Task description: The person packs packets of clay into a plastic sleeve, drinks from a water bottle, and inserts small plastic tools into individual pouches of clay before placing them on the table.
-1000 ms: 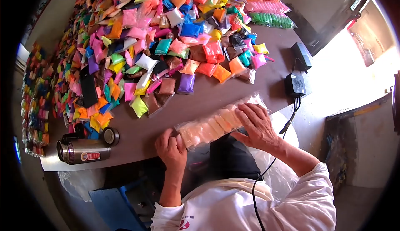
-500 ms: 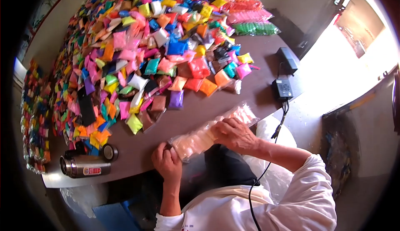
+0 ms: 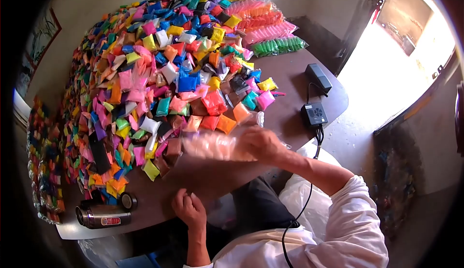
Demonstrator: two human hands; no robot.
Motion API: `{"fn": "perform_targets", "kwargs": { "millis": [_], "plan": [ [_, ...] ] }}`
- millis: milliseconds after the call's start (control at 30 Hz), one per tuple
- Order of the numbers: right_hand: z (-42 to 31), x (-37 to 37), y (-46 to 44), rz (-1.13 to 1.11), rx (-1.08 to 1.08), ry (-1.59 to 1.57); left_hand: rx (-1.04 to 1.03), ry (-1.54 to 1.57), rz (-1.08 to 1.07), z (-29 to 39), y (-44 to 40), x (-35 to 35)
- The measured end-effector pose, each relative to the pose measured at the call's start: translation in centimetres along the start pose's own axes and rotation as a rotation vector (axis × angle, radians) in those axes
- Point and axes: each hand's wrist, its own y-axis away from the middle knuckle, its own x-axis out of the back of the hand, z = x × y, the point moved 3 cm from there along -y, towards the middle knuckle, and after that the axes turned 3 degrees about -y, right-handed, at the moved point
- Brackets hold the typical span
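My right hand (image 3: 261, 144) grips one end of a long clear bag of peach-coloured packets (image 3: 210, 146), held over the table and blurred by motion. The bag's far end hides part of the loose packets behind it. Near the table's front edge, my left hand (image 3: 190, 210) is apart from the bag, its fingers curled in and nothing visible in them. A large heap of small colourful packets (image 3: 145, 84) covers the left and back of the brown table (image 3: 193, 176). An orange packet (image 3: 225, 124) lies just beyond the bag.
Filled long bags, among them a green one (image 3: 280, 46) and a pink one (image 3: 270, 32), lie in a row at the back right. A black fan box (image 3: 314, 114) with cables stands at the right edge. A steel flask (image 3: 102, 216) lies at the front left.
My right hand has lifted the bag of peach packets away from me, over the table toward the heap. My left hand has let go of the bag and sits lower. The view has shifted.
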Motion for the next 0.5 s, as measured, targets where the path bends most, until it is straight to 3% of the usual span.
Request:
{"fn": "perform_targets", "kwargs": {
  "millis": [33,67,133,267,500],
  "plan": [
    [0.7,1.1,-0.4,-0.004,-0.12,-0.156,-0.003,-0.002,0.0,0.0,0.0,-0.1],
    [2.1,1.7,-0.6,0.142,-0.103,-0.216,-0.005,-0.005,0.003,-0.1,0.1,-0.2],
    [1.1,5.1,-2.2,0.266,-0.795,-0.539,-0.009,-0.011,0.004,0.0,0.1,-0.3],
    [8.2,11.0,-4.0,0.626,-0.577,-0.783,0.014,-0.046,-0.009,0.3,0.0,-0.3],
    [21.2,19.8,-7.3,1.131,-0.545,-0.939,0.018,-0.085,-0.001,0.2,0.1,-0.8]
  ]
}}
